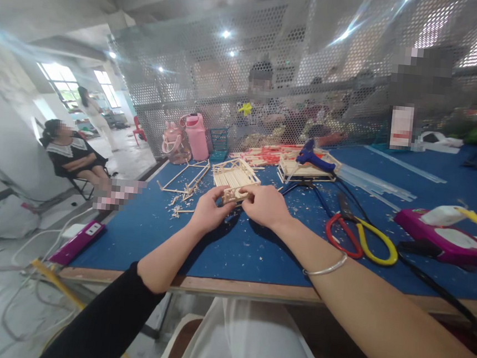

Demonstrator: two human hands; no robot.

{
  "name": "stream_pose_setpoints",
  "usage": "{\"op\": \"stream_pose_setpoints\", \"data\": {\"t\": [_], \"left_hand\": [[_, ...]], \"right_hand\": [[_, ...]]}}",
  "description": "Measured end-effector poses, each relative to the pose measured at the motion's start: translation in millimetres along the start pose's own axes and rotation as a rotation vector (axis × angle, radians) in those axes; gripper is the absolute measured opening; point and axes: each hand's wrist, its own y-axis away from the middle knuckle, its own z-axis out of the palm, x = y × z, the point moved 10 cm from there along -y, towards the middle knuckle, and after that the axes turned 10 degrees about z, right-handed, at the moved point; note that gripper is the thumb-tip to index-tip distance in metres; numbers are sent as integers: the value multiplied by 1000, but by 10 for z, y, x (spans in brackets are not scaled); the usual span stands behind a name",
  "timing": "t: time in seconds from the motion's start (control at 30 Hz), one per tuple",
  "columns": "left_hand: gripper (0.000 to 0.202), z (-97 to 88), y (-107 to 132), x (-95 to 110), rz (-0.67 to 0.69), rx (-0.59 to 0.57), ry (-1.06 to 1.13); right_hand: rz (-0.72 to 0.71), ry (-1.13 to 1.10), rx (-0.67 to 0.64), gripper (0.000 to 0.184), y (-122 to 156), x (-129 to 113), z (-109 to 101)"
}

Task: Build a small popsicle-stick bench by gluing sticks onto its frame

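Observation:
Both my hands hold a small pale wooden stick piece (234, 195) just above the blue table (231, 256). My left hand (209, 210) grips its left end with curled fingers. My right hand (263, 204) pinches its right end; a silver bangle (326, 269) sits on that wrist. Right behind the piece lies a flat wooden stick frame (235, 173). Wood chips and stick offcuts (180, 202) are scattered to the left of my hands.
Red and yellow-handled scissors (360, 240) lie right of my hands. A blue glue gun (313, 159) rests on another stick frame. A pink box (446, 239), clear glue sticks (372, 182), a pink bottle (197, 136) and mesh screen stand further off. A person sits at left.

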Motion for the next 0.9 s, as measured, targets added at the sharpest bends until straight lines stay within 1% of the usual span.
{"op": "stream_pose_setpoints", "data": {"t": [0.07, 0.13, 0.2, 0.27, 0.33, 0.4, 0.43, 0.47, 0.5, 0.53, 0.57, 0.63, 0.67, 0.7, 0.8, 0.9], "left_hand": [[55, 0, 7, -38, -21, 31, 117], [69, -3, 1, -30, -29, 44, 223], [71, -82, -20, 2, -32, 95, 272], [60, -287, -39, 30, -33, 229, 262], [39, -579, -17, 28, -58, 431, 224], [20, -890, 67, 2, -102, 656, 172], [17, -1026, 122, -8, -124, 755, 139], [18, -1143, 174, -11, -141, 833, 103], [21, -1234, 214, -8, -150, 887, 68], [23, -1300, 239, -4, -155, 913, 36], [24, -1343, 253, -7, -162, 916, 9], [26, -1369, 255, -24, -185, 877, -35], [25, -1360, 251, -33, -197, 843, -57], [25, -1342, 245, -41, -212, 806, -83], [23, -1260, 224, -43, -263, 688, -188], [23, -1170, 200, 5, -287, 602, -248]], "right_hand": [[-3, -27, 8, 37, -4, 0, -9], [-2, -34, -1, 35, -10, 0, -3], [-5, -38, -20, 34, -13, 1, 12], [-16, -76, -20, 32, -8, 2, 2], [-45, -182, 24, 28, 3, -2, -68], [-84, -355, 123, 25, 19, 15, -210], [-97, -454, 189, 23, 27, 45, -300], [-103, -551, 257, 22, 32, 92, -393], [-97, -639, 327, 21, 32, 158, -481], [-79, -712, 399, 20, 27, 240, -566], [-52, -765, 473, 19, 20, 333, -645], [23, -812, 601, 16, 0, 527, -768], [68, -821, 637, 16, -21, 622, -799], [112, -832, 647, 17, -52, 710, -805], [202, -900, 560, 21, -173, 889, -705], [228, -969, 468, 26, -247, 921, -607]]}}
